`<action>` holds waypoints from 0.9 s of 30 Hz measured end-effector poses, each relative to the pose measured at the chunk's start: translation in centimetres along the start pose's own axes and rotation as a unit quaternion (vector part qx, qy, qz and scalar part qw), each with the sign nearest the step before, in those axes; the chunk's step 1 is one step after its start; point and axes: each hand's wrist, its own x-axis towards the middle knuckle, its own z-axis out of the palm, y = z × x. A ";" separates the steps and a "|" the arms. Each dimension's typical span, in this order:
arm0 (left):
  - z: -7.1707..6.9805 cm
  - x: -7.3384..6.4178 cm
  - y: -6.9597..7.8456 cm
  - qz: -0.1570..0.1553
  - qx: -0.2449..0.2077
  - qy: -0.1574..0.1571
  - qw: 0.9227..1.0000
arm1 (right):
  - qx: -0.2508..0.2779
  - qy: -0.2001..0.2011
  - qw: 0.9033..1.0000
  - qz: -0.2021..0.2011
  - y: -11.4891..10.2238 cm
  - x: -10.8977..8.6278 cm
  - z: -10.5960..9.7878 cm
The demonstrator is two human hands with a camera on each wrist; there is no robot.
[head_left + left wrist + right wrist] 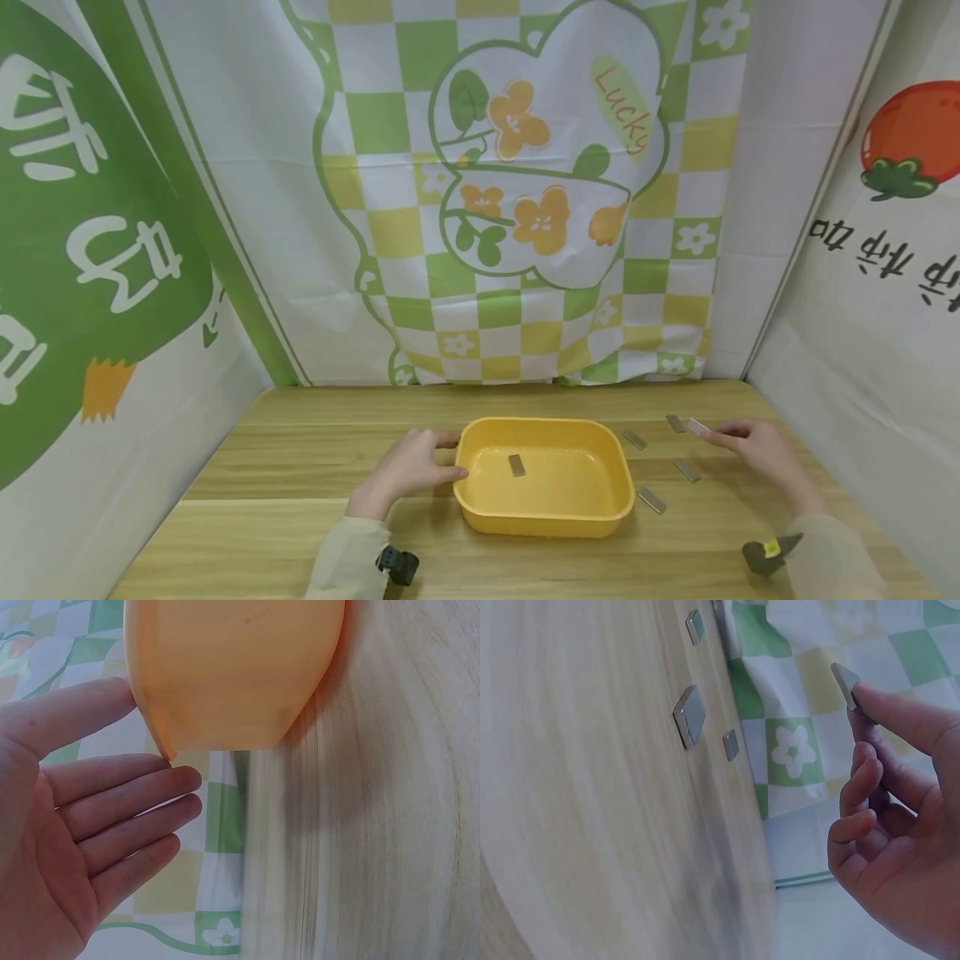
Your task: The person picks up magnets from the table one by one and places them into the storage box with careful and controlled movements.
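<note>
A yellow plastic basin point(543, 525) stands on the wooden table, with one small flat metal piece point(517, 465) lying inside it. My left hand point(408, 468) is at the basin's left side, its fingers extended and the thumb and fingertips right at the rim. In the left wrist view the palm point(45, 862) faces the camera with straight fingers. Over the right of the table, my right hand point(765, 454) pinches a thin rectangular metal piece point(846, 684) between thumb and index finger, its other fingers curled. It is raised above the tabletop in the right wrist view.
Several similar metal pieces lie right of the basin, among them a near one point(652, 500), a middle one point(686, 469) and a far one point(676, 423). A checked cloth point(510, 333) hangs behind the table's back edge. Printed cloth walls flank both sides.
</note>
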 end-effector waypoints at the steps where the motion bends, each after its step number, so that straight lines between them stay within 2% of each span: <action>1: 0.0 0.0 0.0 0.000 0.000 0.000 1.000 | 0.001 0.000 1.000 -0.001 -0.1 0.0 0.0; 27: 0.0 0.0 0.0 -0.008 -0.001 -0.004 1.000 | 0.038 -0.013 0.999 -0.024 -3.7 1.0 1.8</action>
